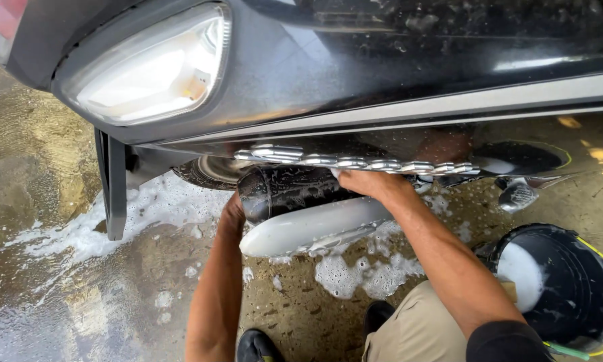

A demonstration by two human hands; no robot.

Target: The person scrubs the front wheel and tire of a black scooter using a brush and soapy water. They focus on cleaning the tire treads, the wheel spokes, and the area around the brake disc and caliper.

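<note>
The person is crouching beside a black motorcycle (382,60) on wet concrete floor (60,288). The right hand (368,182) is pressing against the soapy black engine part (281,191) just under a row of chrome fins (355,163); its fingers are tucked behind the part, so whether the grip is spread or closed cannot be told. The left hand (233,208) is reaching in beside the same black part, near the tyre (211,173), its fingers hidden from view. Below both hands a white exhaust cover (308,228) is lying coated with foam. White suds (365,275) are spreading over the floor, and a black bucket (570,288) holding foam is standing at the person's right
</note>
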